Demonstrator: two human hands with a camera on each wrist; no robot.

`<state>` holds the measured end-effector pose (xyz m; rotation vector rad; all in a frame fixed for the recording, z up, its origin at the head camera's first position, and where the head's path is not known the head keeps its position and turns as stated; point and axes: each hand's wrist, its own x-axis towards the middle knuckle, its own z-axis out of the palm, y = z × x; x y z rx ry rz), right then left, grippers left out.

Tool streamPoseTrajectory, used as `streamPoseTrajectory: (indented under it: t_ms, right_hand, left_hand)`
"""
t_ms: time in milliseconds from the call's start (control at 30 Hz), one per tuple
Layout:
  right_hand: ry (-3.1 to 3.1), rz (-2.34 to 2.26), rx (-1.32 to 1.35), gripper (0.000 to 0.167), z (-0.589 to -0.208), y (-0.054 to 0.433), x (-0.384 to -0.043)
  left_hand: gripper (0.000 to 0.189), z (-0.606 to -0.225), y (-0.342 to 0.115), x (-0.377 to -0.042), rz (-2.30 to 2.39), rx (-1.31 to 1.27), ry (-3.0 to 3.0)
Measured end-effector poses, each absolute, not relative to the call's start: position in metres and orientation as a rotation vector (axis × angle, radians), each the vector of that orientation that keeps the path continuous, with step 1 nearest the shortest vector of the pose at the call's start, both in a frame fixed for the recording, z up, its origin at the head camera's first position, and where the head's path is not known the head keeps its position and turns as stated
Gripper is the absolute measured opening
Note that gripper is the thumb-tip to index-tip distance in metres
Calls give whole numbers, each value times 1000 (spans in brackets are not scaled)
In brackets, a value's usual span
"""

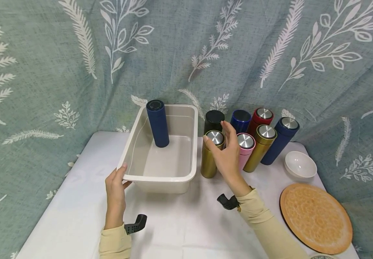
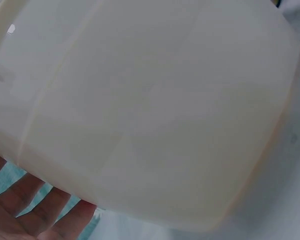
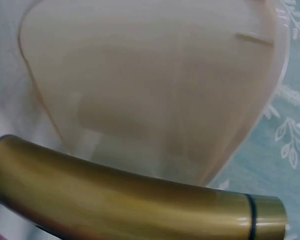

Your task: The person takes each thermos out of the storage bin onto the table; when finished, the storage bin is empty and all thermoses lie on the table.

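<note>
My left hand (image 1: 115, 189) grips the near-left corner of an off-white plastic tub (image 1: 164, 178), thumb on the rim. In the left wrist view, its fingers (image 2: 52, 210) lie along the tub's edge. One dark blue flask (image 1: 159, 126) stands inside the tub, towards the back left. My right hand (image 1: 228, 158) reaches over the front gold flask (image 1: 208, 162), thumb and fingers spread about its silver lid; contact is unclear. The right wrist view shows that gold flask without any fingers on it, beside the tub wall (image 3: 140, 75).
Around the right hand stand black (image 1: 214, 120), blue (image 1: 240, 120), red (image 1: 261, 118), pink (image 1: 246, 145), second gold (image 1: 260, 147) and dark blue (image 1: 278, 140) flasks. Farther right are a white bowl (image 1: 300, 164) and a round tan board (image 1: 316, 217). A patterned curtain (image 1: 173, 54) hangs behind.
</note>
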<state>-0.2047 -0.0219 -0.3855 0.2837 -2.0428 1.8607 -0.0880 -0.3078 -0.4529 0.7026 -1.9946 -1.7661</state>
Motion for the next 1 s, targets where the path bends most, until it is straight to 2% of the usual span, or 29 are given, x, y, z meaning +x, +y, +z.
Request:
streamPoseTrajectory:
  t_ms: [267,1000]
  right_hand:
    - [-2060,1862,327,68,-345,-23,-186]
    - [-2031,1881,490,66,-309,-47,-188]
  left_hand:
    - [53,-453,-309,-89,-1778,696,-1997]
    - [53,-453,-309,-88,-1771,713,-2005]
